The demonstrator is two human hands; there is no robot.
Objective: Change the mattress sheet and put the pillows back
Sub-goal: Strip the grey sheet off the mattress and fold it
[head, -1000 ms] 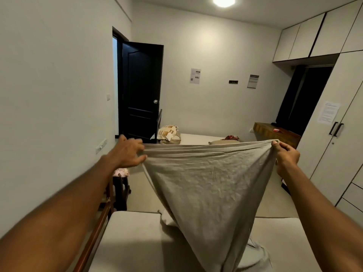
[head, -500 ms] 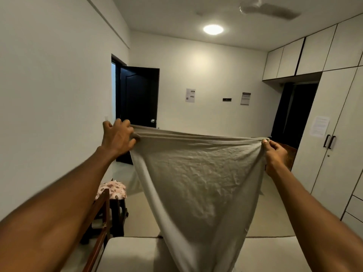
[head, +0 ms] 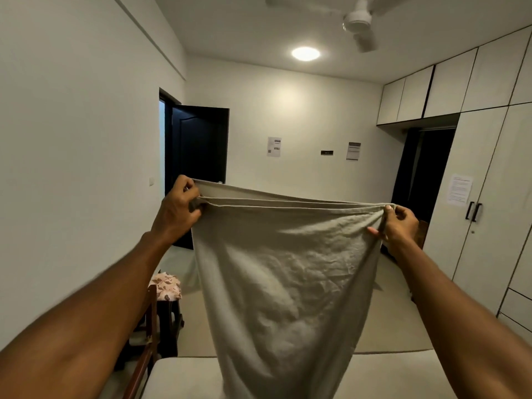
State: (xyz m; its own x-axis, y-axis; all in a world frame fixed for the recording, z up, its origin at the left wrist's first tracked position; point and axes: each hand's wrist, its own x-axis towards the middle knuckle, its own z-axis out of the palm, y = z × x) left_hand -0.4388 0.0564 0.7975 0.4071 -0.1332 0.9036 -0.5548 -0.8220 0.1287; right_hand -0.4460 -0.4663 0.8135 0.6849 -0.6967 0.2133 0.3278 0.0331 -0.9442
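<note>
A wrinkled grey sheet (head: 285, 277) hangs in front of me, folded in layers along its top edge. My left hand (head: 180, 210) grips the top left corner and my right hand (head: 398, 221) pinches the top right corner, both arms stretched out at about chest height. The cloth narrows downward and drops onto the bare light mattress (head: 184, 375) at the bottom of the view. No pillows show in the current view.
A wooden bed rail (head: 141, 367) runs along the mattress's left side. Beside it stands a dark stool with a floral cushion (head: 165, 286). A dark door (head: 198, 156) is open at the back left. White wardrobes (head: 486, 220) line the right wall.
Both hands lifted the sheet higher, the left more than the right. My view tilted upward, so the far bed and its items dropped behind the sheet.
</note>
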